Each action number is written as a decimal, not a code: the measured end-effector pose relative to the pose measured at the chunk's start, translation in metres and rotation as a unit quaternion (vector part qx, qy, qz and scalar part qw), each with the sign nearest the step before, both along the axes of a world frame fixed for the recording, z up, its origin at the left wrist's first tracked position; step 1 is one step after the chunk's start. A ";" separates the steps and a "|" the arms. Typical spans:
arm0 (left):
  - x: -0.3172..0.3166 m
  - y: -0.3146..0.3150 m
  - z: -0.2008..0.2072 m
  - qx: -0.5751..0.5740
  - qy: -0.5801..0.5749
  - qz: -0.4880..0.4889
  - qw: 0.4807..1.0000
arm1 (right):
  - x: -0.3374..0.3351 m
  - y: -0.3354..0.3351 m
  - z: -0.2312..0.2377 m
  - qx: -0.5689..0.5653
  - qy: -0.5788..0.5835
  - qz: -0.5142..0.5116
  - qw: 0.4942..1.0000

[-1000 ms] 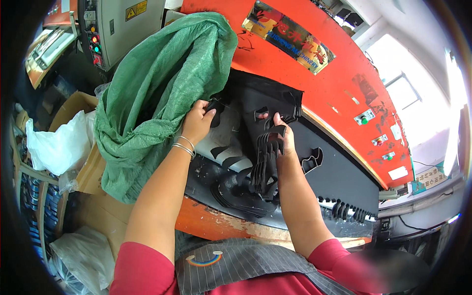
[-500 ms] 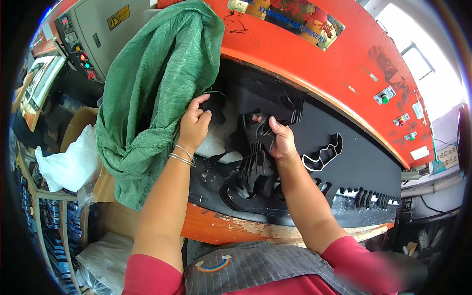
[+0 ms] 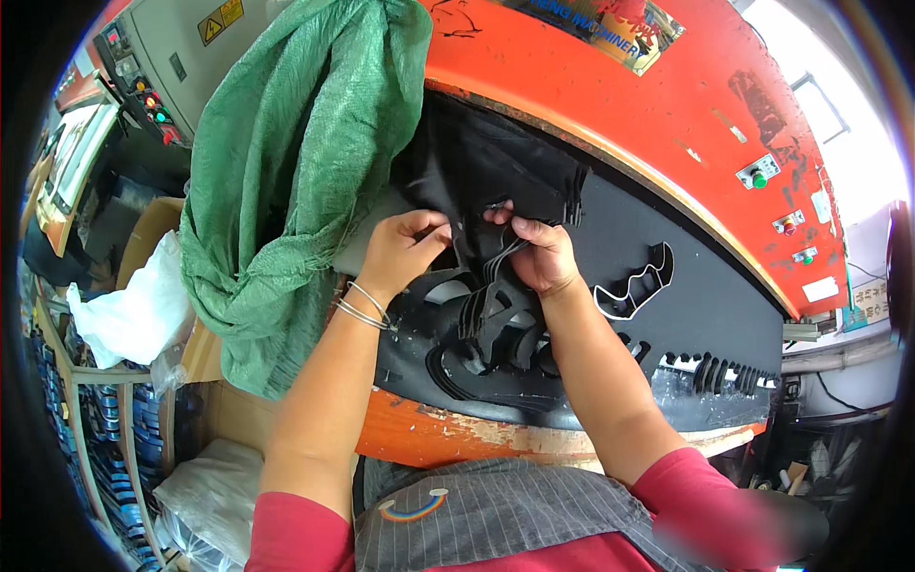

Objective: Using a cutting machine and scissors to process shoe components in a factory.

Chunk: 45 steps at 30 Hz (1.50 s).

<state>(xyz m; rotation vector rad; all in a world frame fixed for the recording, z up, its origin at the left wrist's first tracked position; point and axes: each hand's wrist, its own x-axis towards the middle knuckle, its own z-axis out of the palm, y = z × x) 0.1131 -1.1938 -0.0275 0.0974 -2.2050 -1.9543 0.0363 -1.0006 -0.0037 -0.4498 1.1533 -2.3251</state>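
Note:
My left hand (image 3: 405,253) is closed, thumb and finger pinched at the edge of a layered black sheet (image 3: 467,153) on the machine bed. Facing it, my right hand (image 3: 545,255) has its fingers curled round a cut edge of the same black layers, thumb on top. Below both hands lie black offcuts (image 3: 500,319) with curved cut-outs, stacked in several layers. To the right of my right hand, a curved metal cutting die (image 3: 634,291) stands on the dark bed (image 3: 696,305).
A green woven sack (image 3: 295,181) bulges at the left, beside a white plastic bag (image 3: 133,305). The orange machine beam (image 3: 705,124) spans the far side, with push buttons (image 3: 758,178). Small black cut pieces (image 3: 715,378) line the bed's near right edge.
My left hand has moved right and slightly down, away from the green sack, and pinches the black sheet. The black layers have shifted; my right hand stays at their edge.

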 end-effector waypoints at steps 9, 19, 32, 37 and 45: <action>0.005 0.030 -0.001 -0.001 0.118 0.135 0.984 | -0.001 0.000 0.001 -0.002 -0.015 -0.007 1.000; 0.021 0.021 0.002 0.248 -0.080 0.078 0.962 | 0.001 0.001 0.004 -0.024 -0.044 -0.001 0.999; 0.011 0.021 0.002 -0.051 0.020 0.138 0.989 | -0.003 0.005 0.001 -0.038 -0.080 -0.005 0.996; 0.009 0.014 0.001 -0.050 0.035 0.126 0.990 | -0.003 0.005 0.001 -0.046 -0.081 -0.001 0.996; 0.020 0.015 0.010 0.200 -0.056 0.062 0.976 | -0.004 0.005 -0.001 -0.049 -0.081 0.004 0.996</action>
